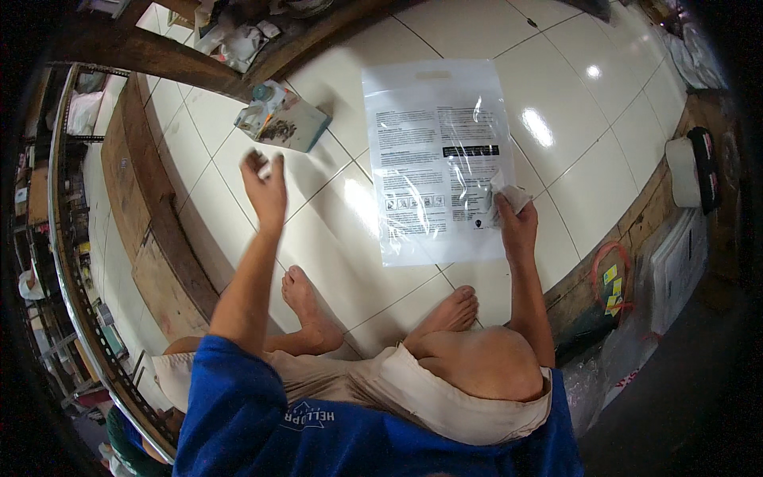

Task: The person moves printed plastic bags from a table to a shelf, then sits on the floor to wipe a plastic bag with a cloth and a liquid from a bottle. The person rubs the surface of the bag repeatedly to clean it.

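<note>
A clear plastic bag (409, 179) with printed text and a row of small pictures lies flat on the tiled floor in front of me. At its right edge, my right hand (518, 226) grips a crumpled whitish cloth (509, 193) against the plastic. My left hand (266, 187) is raised left of the bag, slightly blurred, with its fingers bent and the thumb apart from them; I see nothing held in it. Just beyond that hand stands a boxy can (292, 123) with a green cap and dark stains on its side.
A wooden beam (151, 191) runs along the left, beside a metal-framed shelf (67, 262). Wooden furniture (318, 40) crosses the far side. On the right, a wooden ledge (628, 219) borders plastic-wrapped packs (675, 266) and a red loop (596, 274). My bare feet rest near the bag.
</note>
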Demonstrator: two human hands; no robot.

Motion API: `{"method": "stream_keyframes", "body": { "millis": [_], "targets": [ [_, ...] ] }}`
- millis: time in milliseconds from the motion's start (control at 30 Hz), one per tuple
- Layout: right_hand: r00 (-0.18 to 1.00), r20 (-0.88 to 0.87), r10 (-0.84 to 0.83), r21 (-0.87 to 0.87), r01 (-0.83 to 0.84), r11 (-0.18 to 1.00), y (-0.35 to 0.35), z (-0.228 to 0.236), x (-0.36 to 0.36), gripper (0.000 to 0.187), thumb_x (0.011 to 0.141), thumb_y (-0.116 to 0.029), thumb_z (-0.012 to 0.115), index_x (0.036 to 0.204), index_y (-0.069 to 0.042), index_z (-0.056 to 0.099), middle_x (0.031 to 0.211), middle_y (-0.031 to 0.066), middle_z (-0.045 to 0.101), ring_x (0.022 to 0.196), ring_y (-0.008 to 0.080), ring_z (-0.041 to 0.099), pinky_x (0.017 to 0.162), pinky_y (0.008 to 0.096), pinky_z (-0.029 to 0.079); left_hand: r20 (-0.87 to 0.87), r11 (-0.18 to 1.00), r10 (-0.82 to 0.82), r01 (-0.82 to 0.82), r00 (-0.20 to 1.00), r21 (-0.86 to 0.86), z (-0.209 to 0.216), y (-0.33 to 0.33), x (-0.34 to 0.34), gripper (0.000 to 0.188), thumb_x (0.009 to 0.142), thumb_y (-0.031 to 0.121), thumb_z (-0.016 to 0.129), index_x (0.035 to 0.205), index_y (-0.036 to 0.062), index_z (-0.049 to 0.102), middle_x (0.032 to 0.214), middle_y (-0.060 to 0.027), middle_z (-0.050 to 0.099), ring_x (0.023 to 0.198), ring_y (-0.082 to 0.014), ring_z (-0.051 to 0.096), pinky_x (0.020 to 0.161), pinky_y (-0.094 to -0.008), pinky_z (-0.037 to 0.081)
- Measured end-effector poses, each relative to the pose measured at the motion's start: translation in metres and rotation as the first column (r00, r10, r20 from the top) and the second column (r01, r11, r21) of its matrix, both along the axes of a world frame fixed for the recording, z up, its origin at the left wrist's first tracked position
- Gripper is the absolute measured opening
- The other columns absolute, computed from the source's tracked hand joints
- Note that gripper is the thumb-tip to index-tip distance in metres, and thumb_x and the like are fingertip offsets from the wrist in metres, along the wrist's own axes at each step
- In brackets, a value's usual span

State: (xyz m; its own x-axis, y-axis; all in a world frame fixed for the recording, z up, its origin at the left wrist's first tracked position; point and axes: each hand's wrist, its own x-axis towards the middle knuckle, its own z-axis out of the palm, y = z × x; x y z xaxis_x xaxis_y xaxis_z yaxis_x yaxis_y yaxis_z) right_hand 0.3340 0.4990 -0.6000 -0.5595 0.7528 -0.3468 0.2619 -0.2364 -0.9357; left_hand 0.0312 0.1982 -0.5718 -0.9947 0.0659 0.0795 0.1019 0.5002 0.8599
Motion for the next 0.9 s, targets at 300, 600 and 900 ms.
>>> {"method": "stream_keyframes", "body": {
  "millis": [300,600,900],
  "targets": [
    [0.838,0.353,0.416,0.503,-0.545,0.671,-0.071,-0.028,-0.016,0.030,0.072,0.002,0.063,0.101,-0.004,0.064,0.120,0.0204,0.054,0.108,0.0380,0.055,0.092,0.0450,0.047,0.260,0.255,-0.850,0.789,0.459,-0.558,-0.047,0.056,0.148,0.095,0.078,0.039,0.075,0.148,-0.0010,0.025,0.154,-0.0237,0.024,0.145,-0.0388,0.019,0.117,-0.0555,0.016],
    [0.814,0.465,0.349,0.673,-0.581,0.458,-0.054,-0.055,-0.007,0.023,0.077,-0.002,0.060,0.099,0.000,0.063,0.108,0.0184,0.061,0.105,0.0359,0.058,0.090,0.0456,0.049,0.257,0.264,-0.834,0.762,0.488,-0.591,-0.050,0.069,0.158,0.105,0.076,0.046,0.075,0.148,-0.0049,0.020,0.154,-0.0247,0.023,0.144,-0.0404,0.019,0.115,-0.0594,0.016],
    [0.890,0.356,0.286,0.523,-0.443,0.728,-0.049,-0.022,-0.018,0.031,0.080,-0.004,0.065,0.110,0.000,0.059,0.108,0.0231,0.061,0.100,0.0420,0.059,0.086,0.0471,0.048,0.221,0.264,-0.863,0.779,0.454,-0.569,-0.053,0.038,0.131,0.103,0.073,0.047,0.077,0.145,-0.0056,0.026,0.152,-0.0290,0.022,0.144,-0.0433,0.019,0.115,-0.0594,0.016]
  ]
}}
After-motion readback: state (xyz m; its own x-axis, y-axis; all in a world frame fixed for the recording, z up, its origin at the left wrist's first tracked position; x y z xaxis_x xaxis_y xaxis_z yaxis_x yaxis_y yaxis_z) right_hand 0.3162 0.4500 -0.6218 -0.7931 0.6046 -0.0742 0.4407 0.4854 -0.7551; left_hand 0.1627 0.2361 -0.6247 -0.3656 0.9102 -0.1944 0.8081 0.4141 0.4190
